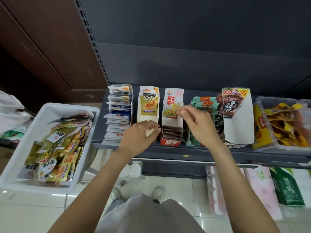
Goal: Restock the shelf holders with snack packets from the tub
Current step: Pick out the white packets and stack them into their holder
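Pale glossy floor tiles [193, 190] are lying nearest, with a white tub [20, 158] of snack packets [57, 158] sitting at the left, just off the shelf [193, 151] end. Over the shelf's front edge the left hand [137, 137] is hovering, grip loosely curled, holding nothing visible; the right hand [197, 122] is pinching narrowly above the holders [171, 115]. Behind, a dark back panel [202, 47] is rising.
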The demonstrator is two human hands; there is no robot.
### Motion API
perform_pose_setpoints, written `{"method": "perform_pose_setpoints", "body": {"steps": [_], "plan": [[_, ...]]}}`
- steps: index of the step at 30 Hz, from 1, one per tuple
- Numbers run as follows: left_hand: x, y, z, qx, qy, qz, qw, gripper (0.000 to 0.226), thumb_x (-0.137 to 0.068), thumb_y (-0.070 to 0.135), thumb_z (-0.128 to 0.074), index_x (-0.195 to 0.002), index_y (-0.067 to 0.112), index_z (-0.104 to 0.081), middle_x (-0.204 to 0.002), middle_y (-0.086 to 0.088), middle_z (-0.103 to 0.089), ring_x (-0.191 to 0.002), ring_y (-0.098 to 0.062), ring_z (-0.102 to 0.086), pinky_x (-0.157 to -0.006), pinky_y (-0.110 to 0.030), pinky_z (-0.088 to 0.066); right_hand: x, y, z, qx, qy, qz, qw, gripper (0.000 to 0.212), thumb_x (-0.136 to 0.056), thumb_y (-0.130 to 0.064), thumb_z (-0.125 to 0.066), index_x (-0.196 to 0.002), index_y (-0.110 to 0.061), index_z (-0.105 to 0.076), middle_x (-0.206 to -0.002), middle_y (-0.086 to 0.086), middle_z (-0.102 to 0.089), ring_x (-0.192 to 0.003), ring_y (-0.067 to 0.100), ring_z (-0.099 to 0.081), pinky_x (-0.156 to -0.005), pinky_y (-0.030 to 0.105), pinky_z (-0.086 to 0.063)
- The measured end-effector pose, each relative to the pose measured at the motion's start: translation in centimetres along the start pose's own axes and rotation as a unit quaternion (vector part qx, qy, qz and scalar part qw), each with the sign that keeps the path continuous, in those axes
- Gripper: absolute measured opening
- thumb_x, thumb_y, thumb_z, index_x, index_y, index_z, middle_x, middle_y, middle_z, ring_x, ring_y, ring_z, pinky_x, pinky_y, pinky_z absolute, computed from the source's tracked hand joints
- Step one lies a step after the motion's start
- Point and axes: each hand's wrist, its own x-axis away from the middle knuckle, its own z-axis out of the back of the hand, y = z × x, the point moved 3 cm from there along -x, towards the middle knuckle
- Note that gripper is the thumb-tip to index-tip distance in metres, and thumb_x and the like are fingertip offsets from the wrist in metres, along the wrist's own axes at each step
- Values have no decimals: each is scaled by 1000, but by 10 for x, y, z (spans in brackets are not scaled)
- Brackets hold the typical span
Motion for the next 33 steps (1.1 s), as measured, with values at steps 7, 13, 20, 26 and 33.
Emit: {"method": "perform_pose_setpoints", "body": {"steps": [7, 13, 20, 26, 33], "plan": [[49, -41, 56, 105, 271, 46, 956, 38, -96, 37, -45, -83, 10, -67, -73, 4, -65, -64, -13, -61, -54, -34, -50, 12, -74, -29, -92, 112, 72, 987, 23, -97, -26, -46, -105, -15, -66, -86, -12, -70, -75, 6, -66, -62, 17, -50], [114, -143, 100, 15, 343, 156, 926, 29, -92, 34, -45, -78, 15, -62, -69, 5, -59, -60, -3, -50, -53, -12, -33, 4, -143, -149, -7, -59, 169, 984, 20, -96, -17, -53, -112, -16, -64, -98, -3, -71, -77, 10, -66, -61, 27, -53], [167, -318, 113, -40, 47, 359, 931, 22, -92, 26, -56, -111, 21, -64, -109, 6, -69, -84, -12, -64, -64, -23, -44, -16, -171, -317, 112, -239, 121, 957, 26, -95, -15, -46, -117, -19, -58, -115, -3, -63, -92, 19, -64, -66, 29, -45], [129, -388, 126, -56, 45, 275, 959, 30, -90, 20, -56, -119, 16, -61, -123, -6, -61, -102, -30, -61, -85, -44, -52, -73, -152, -408, 283, -262, 61, 921, 37, -95, -16, -47, -131, -12, -51, -135, 6, -52, -127, 23, -43, -110, 36, -33], [67, -424, 97, -114, -31, 205, 971, 41, -93, 30, -50, -133, 19, -47, -135, -3, -50, -128, -24, -43, -107, -40, -37, -120, -131, -453, 400, -258, 26, 879, 52, -94, -13, -44, -144, -5, -30, -146, 14, -38, -137, 30, -32, -116, 42, -21]]}}
